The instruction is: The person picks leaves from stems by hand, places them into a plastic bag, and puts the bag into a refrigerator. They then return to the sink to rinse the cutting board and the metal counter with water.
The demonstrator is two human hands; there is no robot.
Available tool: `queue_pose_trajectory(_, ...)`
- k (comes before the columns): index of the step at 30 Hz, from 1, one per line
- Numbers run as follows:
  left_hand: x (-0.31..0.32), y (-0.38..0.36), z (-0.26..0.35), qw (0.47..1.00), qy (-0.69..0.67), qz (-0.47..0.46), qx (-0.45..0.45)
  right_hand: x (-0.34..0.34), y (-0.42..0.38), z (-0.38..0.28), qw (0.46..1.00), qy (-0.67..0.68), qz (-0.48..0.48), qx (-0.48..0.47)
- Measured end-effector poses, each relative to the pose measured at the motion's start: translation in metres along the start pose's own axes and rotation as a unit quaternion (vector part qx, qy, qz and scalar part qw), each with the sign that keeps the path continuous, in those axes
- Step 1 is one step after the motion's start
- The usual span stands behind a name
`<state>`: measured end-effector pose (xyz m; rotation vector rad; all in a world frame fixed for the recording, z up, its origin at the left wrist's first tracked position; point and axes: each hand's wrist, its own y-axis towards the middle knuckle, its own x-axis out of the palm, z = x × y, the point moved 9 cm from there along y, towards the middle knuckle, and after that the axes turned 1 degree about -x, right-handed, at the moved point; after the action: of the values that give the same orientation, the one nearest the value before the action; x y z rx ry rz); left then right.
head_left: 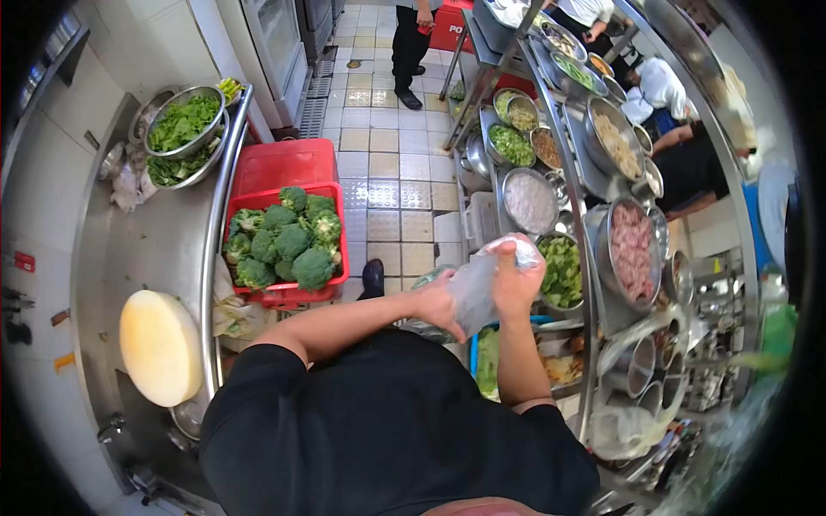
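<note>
A clear plastic bag (474,288) stretches between my two hands in front of my chest. My left hand (440,303) is closed on its left side. Higher up, my right hand (518,273) grips the bunched top of the bag, thumb pointing up. What the bag holds, if anything, I cannot make out. Just right of my right hand is a steel bowl of chopped greens (562,273), with a bowl of pale, whitish food (529,201) beyond it.
A red crate (342,232) of broccoli (293,241) stands left. On the steel counter (159,249) are a round cutting block (161,348) and a bowl of lettuce (186,124). Shelves (575,142) with several food bowls line the right. A person (408,52) stands ahead; others work at right.
</note>
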<state>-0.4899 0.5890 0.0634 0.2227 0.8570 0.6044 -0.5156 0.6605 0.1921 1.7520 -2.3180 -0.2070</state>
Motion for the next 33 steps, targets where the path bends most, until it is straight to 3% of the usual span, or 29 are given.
queue_pose_trajectory(3,-0.017,0.028,-0.037,0.978,-0.136,-0.088,-0.134,0.005,0.039,0.021,0.998,-0.050,0.038,0.011)
queue_pose_trajectory(4,0.001,0.038,-0.064,0.983,-0.154,-0.039,-0.093,0.010,0.058,0.027,0.998,-0.062,-0.014,-0.004)
queue_pose_trajectory(7,-0.019,0.065,-0.118,0.981,-0.154,0.113,-0.034,0.025,0.119,0.045,0.997,-0.083,-0.001,-0.002)
queue_pose_trajectory(8,-0.018,0.077,-0.140,0.972,-0.223,0.054,-0.043,0.031,0.142,0.041,0.991,-0.130,0.005,-0.038)
queue_pose_trajectory(10,-0.031,0.095,-0.167,0.930,-0.356,-0.069,-0.064,0.034,0.186,0.049,0.990,-0.134,0.041,-0.003)
queue_pose_trajectory(13,-0.099,0.123,-0.171,0.908,-0.401,-0.120,-0.038,0.058,0.248,0.054,0.992,-0.115,0.048,-0.014)
queue_pose_trajectory(16,-0.122,0.143,-0.197,0.913,-0.384,-0.136,-0.016,0.087,0.299,0.072,0.996,-0.073,0.050,-0.009)
queue_pose_trajectory(19,-0.144,0.160,-0.243,0.947,-0.277,-0.108,-0.119,0.120,0.351,0.095,0.996,-0.075,-0.014,-0.036)
queue_pose_trajectory(22,-0.175,0.161,-0.339,0.940,-0.243,0.015,-0.238,0.116,0.419,0.125,0.998,-0.050,0.017,-0.018)
queue_pose_trajectory(24,-0.230,0.168,-0.391,0.974,-0.087,0.160,-0.131,0.105,0.470,0.144,0.999,-0.008,0.037,0.002)
queue_pose_trajectory(25,-0.227,0.168,-0.443,0.971,-0.125,0.111,-0.172,0.096,0.497,0.157,0.999,0.013,0.050,-0.009)
queue_pose_trajectory(26,-0.265,0.170,-0.454,0.968,-0.080,0.034,-0.237,0.096,0.519,0.164,0.997,0.019,0.071,-0.004)
queue_pose_trajectory(28,-0.319,0.170,-0.495,0.968,0.003,0.164,-0.191,0.095,0.563,0.185,0.995,0.046,0.084,0.012)
queue_pose_trajectory(30,-0.361,0.177,-0.533,0.972,0.020,0.120,-0.200,0.092,0.609,0.222,0.994,0.085,0.066,0.036)
queue_pose_trajectory(31,-0.385,0.182,-0.552,0.968,-0.038,0.075,-0.238,0.095,0.633,0.242,0.990,0.096,0.083,0.065)
queue_pose_trajectory(33,-0.427,0.173,-0.587,0.896,-0.253,0.119,-0.344,0.116,0.680,0.290,0.972,0.157,0.049,0.166)
